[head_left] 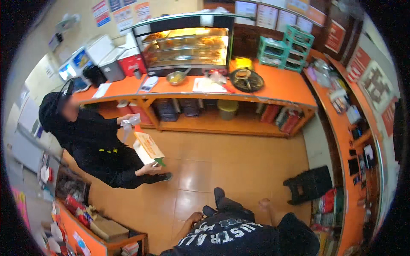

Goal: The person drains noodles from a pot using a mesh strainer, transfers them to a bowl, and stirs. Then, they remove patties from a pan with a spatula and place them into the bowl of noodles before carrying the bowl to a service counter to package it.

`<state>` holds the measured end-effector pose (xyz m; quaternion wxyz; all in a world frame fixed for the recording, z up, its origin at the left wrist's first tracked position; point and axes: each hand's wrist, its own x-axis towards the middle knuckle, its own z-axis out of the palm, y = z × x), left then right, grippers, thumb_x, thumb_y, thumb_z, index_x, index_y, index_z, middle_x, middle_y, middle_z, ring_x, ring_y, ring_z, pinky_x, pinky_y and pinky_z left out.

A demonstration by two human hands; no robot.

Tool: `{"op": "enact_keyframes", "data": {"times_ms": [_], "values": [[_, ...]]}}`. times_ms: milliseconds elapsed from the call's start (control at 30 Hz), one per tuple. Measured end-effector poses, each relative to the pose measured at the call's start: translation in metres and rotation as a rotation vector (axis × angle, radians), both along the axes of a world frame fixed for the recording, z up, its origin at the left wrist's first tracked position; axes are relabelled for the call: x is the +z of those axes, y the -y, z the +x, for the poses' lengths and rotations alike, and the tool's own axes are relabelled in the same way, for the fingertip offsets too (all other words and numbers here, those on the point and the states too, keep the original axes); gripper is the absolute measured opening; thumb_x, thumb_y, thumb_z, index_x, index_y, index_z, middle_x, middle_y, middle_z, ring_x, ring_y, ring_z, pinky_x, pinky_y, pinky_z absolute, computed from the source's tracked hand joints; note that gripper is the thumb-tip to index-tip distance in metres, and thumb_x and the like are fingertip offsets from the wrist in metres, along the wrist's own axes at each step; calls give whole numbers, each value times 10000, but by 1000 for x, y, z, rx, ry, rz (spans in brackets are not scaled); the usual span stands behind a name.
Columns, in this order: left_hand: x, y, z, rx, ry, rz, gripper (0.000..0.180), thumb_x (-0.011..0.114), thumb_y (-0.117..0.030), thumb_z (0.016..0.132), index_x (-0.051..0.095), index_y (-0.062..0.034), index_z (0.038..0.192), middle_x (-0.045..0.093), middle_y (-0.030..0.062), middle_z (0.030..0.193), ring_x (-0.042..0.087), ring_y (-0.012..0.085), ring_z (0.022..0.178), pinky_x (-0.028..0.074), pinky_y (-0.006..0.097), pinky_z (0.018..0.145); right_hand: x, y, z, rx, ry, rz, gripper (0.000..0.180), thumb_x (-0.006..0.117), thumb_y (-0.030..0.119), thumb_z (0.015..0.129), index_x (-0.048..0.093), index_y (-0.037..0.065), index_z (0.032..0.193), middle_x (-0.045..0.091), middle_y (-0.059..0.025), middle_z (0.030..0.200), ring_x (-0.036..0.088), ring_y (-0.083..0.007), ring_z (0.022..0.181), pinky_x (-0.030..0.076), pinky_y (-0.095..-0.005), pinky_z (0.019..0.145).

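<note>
Hands are being held low at 6 o'clock, empty; the grip cannot be told. Orange-and-white cardboard box is being held by a co-worker at 9 o'clock; receiving it calls for a reach.

Open tiled floor fills the centre of the frame. A co-worker holding an open box blocks the left; a black stool stands lower right. Orange counters close off the top and right.
</note>
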<state>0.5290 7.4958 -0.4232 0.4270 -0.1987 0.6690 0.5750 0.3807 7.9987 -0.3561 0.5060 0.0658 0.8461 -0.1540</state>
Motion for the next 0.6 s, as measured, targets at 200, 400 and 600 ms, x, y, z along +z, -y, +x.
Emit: {"op": "enact_keyframes", "data": {"times_ms": [200, 400, 600], "values": [[45, -15, -58, -313, -526, -13, 276, 530, -267, 884, 665, -26, 900, 674, 116, 907, 630, 241, 880, 502, 335, 821, -17, 19, 72, -186, -28, -219, 310, 503, 305, 881, 655, 37, 922, 660, -131, 877, 642, -229, 779, 526, -394, 652], [42, 28, -40, -953, -744, -484, 319, 460, -272, 852, 671, -50, 941, 682, 148, 960, 642, 316, 873, 505, 370, 839, -45, 4, 78, -150, 76, -217, 303, 530, 294, 873, 652, 36, 973, 666, -126, 906, 650, -233, 786, 537, -400, 663], [62, 62, -2, -187, -266, -393, 326, 461, -266, 875, 613, -36, 1048, 676, 146, 925, 640, 301, 860, 512, 376, 809, -72, 21, -12, -104, 21, -230, 309, 556, 283, 865, 650, 36, 1024, 673, -121, 935, 658, -237, 794, 549, -406, 673]]}}
